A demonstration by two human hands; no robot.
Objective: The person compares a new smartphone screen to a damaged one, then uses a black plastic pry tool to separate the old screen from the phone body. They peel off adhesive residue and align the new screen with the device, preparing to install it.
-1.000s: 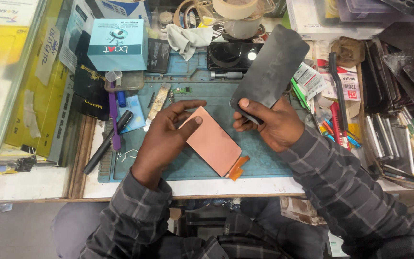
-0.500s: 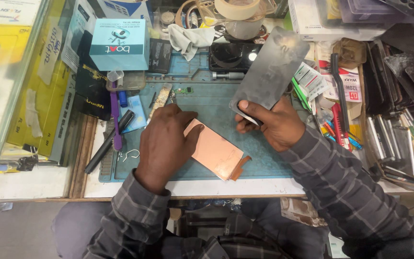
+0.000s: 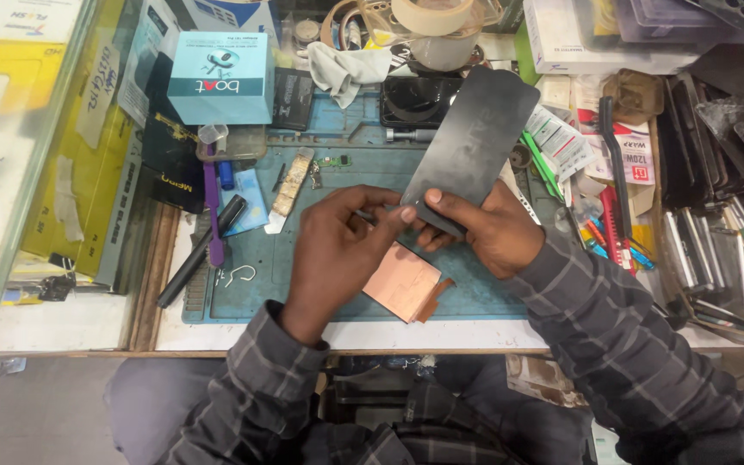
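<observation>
My right hand (image 3: 486, 231) grips the lower end of a dark, flat phone screen panel (image 3: 472, 142), held tilted above the blue work mat (image 3: 260, 293). My left hand (image 3: 337, 250) reaches to the panel's lower corner, its fingertips pinching the edge beside my right thumb. A copper-coloured sheet with an orange tab (image 3: 405, 282) lies flat on the mat just under my hands, partly hidden by my left hand.
A teal box (image 3: 221, 77), a roll of tape (image 3: 434, 17) and a white cloth (image 3: 342, 69) sit at the back. A black pen (image 3: 200, 250) and a purple tool (image 3: 212, 215) lie to the left. Pens, brushes and dark panels crowd the right side.
My left hand let go of the copper sheet, which now lies on the mat, and moved up to the lower corner of the dark panel. My right hand kept hold of the panel.
</observation>
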